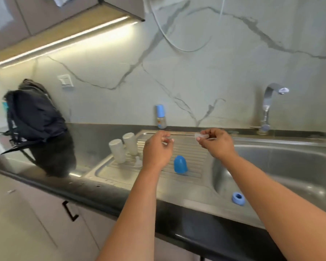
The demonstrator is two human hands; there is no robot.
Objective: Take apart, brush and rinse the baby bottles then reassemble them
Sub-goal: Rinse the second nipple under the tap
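We pinch a clear teat (201, 136) in the right hand (215, 143), above the drainboard (192, 147). It looks soft, light and slippery: grip its base rim. The left hand (158, 149) fingers curl; contents unclear.

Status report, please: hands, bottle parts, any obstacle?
Left hand pinches something small, unclear. Right hand holds clear teat. Blue cap on drainboard. No obstacle.
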